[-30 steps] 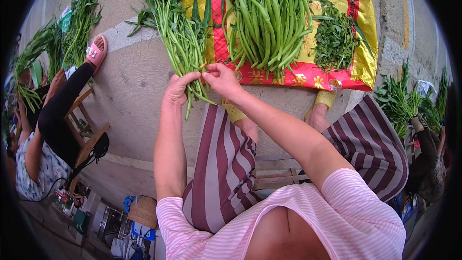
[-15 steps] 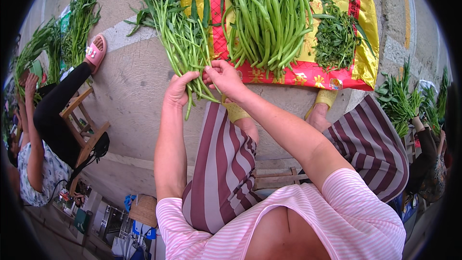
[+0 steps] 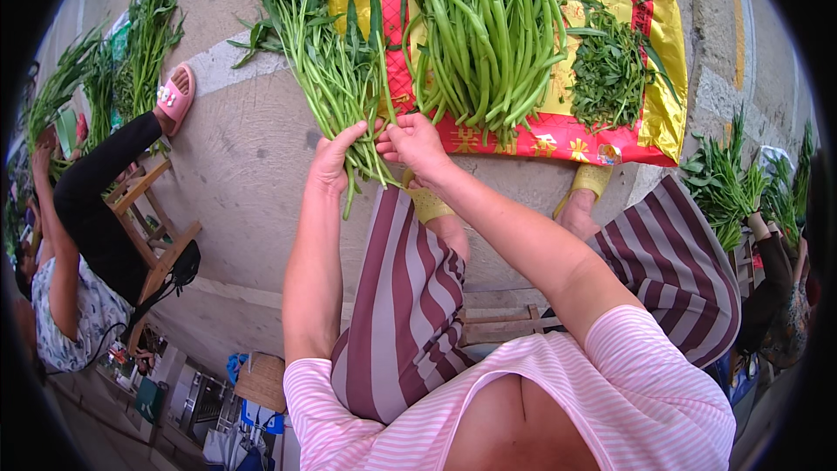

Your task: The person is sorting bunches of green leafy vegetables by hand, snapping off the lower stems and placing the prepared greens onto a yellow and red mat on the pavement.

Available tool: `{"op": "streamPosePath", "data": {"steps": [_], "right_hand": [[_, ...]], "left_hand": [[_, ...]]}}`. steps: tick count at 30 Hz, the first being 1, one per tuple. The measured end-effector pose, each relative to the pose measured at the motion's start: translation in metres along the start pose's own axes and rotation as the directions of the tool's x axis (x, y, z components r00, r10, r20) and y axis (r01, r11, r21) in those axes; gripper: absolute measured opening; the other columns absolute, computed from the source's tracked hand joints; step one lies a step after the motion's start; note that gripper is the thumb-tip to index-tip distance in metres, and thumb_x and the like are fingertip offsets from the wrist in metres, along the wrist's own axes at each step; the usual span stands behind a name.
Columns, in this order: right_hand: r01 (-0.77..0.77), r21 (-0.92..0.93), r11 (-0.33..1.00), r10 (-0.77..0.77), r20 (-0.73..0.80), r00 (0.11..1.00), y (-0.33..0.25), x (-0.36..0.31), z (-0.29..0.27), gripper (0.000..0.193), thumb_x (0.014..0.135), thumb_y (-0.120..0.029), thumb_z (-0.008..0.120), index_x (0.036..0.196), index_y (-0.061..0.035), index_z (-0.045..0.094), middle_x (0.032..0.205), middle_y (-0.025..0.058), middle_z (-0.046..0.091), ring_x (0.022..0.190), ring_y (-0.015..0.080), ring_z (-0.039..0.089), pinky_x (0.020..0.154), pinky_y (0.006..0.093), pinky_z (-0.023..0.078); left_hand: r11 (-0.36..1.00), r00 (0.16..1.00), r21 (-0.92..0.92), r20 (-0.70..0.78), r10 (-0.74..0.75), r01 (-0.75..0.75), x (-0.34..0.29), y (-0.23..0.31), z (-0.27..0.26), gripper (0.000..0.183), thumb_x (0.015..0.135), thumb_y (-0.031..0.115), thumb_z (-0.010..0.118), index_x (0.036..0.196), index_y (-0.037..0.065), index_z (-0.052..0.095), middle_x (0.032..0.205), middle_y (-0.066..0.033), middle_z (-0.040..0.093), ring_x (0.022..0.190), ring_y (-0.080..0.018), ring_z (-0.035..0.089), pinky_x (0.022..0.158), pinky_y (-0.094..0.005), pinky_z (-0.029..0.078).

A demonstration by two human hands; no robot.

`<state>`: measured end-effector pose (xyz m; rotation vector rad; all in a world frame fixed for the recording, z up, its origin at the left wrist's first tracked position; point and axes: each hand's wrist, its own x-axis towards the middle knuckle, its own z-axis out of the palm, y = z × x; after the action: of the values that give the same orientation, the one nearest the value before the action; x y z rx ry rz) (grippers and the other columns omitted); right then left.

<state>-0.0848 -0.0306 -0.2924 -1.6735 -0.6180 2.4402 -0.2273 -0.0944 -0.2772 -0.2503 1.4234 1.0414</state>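
My left hand [image 3: 335, 157] is closed around the lower stems of a bunch of water spinach [image 3: 336, 78], whose leaves spread away from me over the ground and the sack's left edge. Close beside it, my right hand [image 3: 413, 145] has thumb and fingers pinched at the bunch's right side, on a stem. Cut stem ends hang below both hands. A thicker bundle of green stems [image 3: 488, 44] lies on the red and gold sack [image 3: 667, 113], just beyond my right hand. To its right on the sack sits a small pile of loose leaves [image 3: 610, 70].
At the left, a person in a pink sandal [image 3: 177, 98] sits on a wooden chair [image 3: 153, 270], near more tall greens [image 3: 148, 44]. Other greens [image 3: 728, 179] and a person's arms are at the far right. My yellow slippers [image 3: 593, 177] rest at the sack's near edge.
My left hand has shifted slightly right, nearer my right hand. The stem ends have swung a little to the right. Both hands stay at the bunch.
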Motion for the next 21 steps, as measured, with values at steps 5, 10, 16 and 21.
{"op": "streamPosePath", "data": {"steps": [5,10,16,21], "right_hand": [[0.026,-0.190,0.981,-0.032,-0.031,0.999,0.001,0.005,0.002,0.026,0.093,-0.017,0.050,0.111,0.0013,0.051,0.096,0.0104,0.063,0.086,0.0170,0.062,0.075,0.0283,0.050],[-0.024,-0.065,0.998,0.031,0.102,0.994,-0.005,0.014,0.000,0.040,0.095,-0.034,0.044,0.115,-0.0008,0.055,0.101,0.0076,0.063,0.096,0.0167,0.059,0.084,0.0312,0.047],[-0.069,0.142,0.987,0.046,0.165,0.985,-0.012,0.014,0.015,0.046,0.090,-0.042,0.060,0.113,-0.0013,0.060,0.102,0.0088,0.066,0.089,0.0164,0.064,0.078,0.0310,0.052],[-0.087,0.118,0.989,0.064,0.185,0.981,0.004,0.041,0.006,0.041,0.080,-0.030,0.074,0.106,-0.0001,0.063,0.098,0.0095,0.067,0.085,0.0160,0.065,0.075,0.0302,0.052]], "left_hand": [[0.998,1.000,-0.056,0.010,0.018,-0.018,-0.001,0.000,-0.002,0.033,0.084,0.020,0.071,0.111,0.003,0.063,0.100,-0.0083,0.068,0.089,-0.0184,0.066,0.082,-0.0325,0.053],[0.999,1.000,0.053,-0.002,-0.009,0.009,0.001,0.004,-0.001,0.033,0.083,0.017,0.071,0.111,0.002,0.063,0.101,-0.0070,0.068,0.088,-0.0177,0.066,0.078,-0.0304,0.053],[0.986,0.983,0.138,-0.143,0.116,-0.097,0.008,-0.005,-0.006,0.034,0.079,0.008,0.072,0.111,0.001,0.063,0.101,-0.0067,0.068,0.087,-0.0168,0.065,0.076,-0.0294,0.052],[0.976,0.977,0.168,-0.141,0.163,-0.139,0.004,0.002,-0.013,0.033,0.077,0.006,0.073,0.108,0.002,0.064,0.099,-0.0057,0.068,0.085,-0.0153,0.064,0.074,-0.0288,0.052]]}}
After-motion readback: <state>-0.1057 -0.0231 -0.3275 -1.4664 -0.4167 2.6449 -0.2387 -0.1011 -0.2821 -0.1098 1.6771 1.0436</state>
